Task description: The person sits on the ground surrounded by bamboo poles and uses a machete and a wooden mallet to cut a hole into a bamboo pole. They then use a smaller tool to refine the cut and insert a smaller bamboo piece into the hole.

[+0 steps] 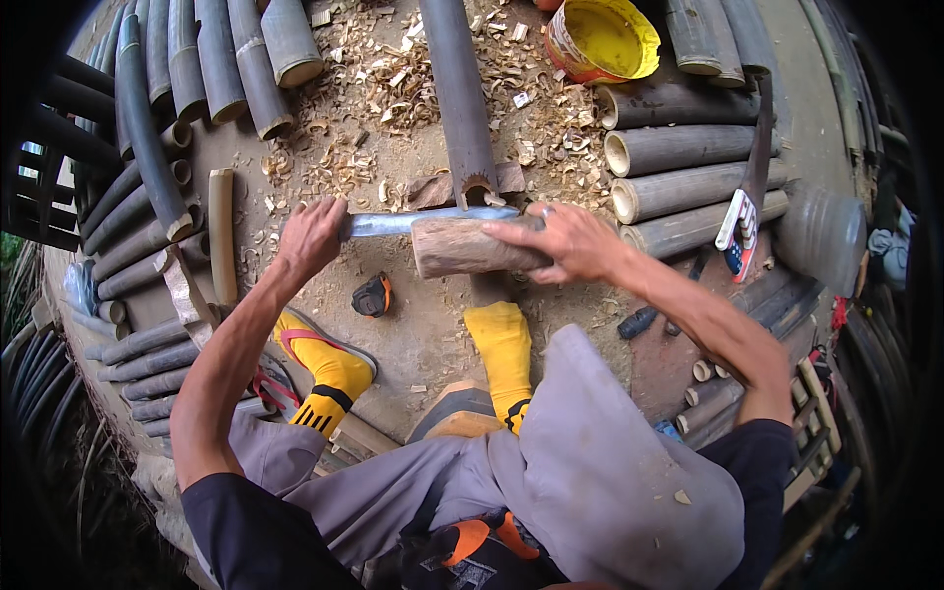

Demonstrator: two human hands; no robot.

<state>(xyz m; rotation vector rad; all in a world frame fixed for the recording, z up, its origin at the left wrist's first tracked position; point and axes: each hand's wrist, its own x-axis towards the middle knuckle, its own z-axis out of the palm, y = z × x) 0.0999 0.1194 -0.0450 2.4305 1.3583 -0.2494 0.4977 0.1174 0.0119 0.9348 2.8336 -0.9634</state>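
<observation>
Gripping the handle of a long blade point(433, 220) at nine o'clock, the left hand point(310, 236) is clenched around it. The right hand point(570, 241) grasps a wooden block point(462, 248) lying just under the blade. The blade's edge sits at the end of a dark bamboo pole point(460, 93) running toward twelve o'clock. A yellow bucket point(602, 37) stands at one o'clock.

The long metal blade point(433, 220) lies almost level across the near end of a dark bamboo pole point(458, 93), its edge set into the cut end. The blade is grey and shiny, with its left end inside a closed fist. The bamboo pole runs away from the person, straight and dark brown, its open end showing a pale rim. A thick wooden block point(467, 247), reddish-brown and roughly cylindrical, rests on the blade's back.
</observation>
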